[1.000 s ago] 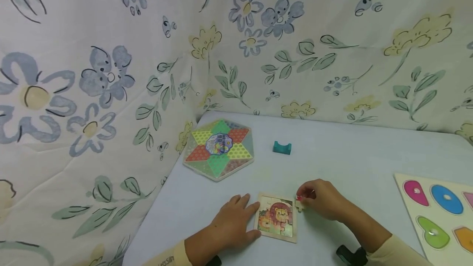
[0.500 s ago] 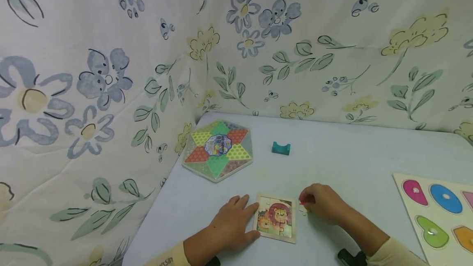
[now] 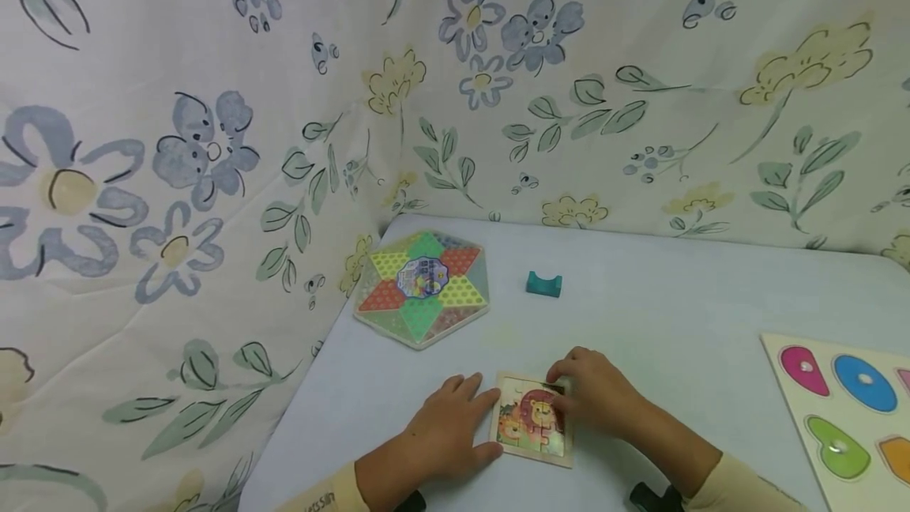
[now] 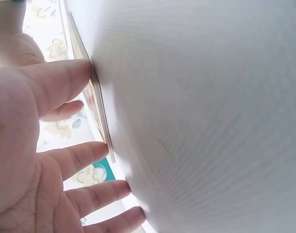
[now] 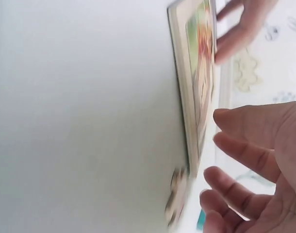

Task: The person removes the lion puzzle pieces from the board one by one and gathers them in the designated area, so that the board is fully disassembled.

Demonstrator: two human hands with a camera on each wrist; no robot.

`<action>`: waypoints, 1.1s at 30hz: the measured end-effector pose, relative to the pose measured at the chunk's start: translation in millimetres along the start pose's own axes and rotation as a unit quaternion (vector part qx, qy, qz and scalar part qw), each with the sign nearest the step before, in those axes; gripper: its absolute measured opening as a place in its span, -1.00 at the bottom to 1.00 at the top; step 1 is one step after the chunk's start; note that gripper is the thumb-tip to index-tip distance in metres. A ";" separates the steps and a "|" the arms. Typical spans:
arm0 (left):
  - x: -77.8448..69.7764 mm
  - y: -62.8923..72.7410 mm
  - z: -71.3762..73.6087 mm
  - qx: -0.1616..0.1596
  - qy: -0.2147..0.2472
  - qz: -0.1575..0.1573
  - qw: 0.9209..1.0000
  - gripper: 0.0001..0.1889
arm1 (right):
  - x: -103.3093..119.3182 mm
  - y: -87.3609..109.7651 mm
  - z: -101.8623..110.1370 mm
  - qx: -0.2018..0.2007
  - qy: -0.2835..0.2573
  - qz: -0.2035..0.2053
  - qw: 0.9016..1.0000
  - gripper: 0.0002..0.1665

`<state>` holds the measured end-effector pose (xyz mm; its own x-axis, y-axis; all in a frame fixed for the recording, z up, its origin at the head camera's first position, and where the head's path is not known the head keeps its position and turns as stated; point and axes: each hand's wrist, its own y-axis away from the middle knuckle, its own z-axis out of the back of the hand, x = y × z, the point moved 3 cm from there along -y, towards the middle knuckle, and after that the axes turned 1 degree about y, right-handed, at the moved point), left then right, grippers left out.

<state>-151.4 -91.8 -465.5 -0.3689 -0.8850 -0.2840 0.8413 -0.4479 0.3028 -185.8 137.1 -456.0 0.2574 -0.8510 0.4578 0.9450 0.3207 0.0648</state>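
A small square wooden jigsaw puzzle (image 3: 535, 457) with a lion picture lies flat on the table. My left hand (image 3: 444, 429) rests spread on its left side, thumb and index fingertip against the frame. Over the upper right edge of the puzzle is my right hand (image 3: 600, 392), fingers loosely bent. In the right wrist view no piece shows between the fingers. A blurred loose puzzle piece (image 5: 176, 198) lies on the table just beyond the frame's end there; in the head view the right hand hides it.
A hexagonal Chinese checkers board (image 3: 419, 330) lies at the back left. A small teal curved block (image 3: 543, 284) stands behind the puzzle. At the right is a shape board (image 3: 796, 417) with knobbed coloured pieces. Floral cloth (image 3: 604, 101) hangs behind the white table (image 3: 682, 314).
My right hand has let go of the loose piece and moved left, onto the puzzle's upper right edge. My left hand stays in place.
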 end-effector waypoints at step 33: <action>-0.6 1.6 3.1 0.000 -0.016 -0.004 1.000 -0.22 | 41.1 -12.3 -17.5 0.014 -0.003 0.022 1.000 -0.81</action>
<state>-151.1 -92.3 -462.0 -0.3888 -0.8848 -0.2568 0.8380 -0.4554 0.3005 -183.2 90.9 -453.5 0.2979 -0.8328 0.4665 0.9264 0.3701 0.0692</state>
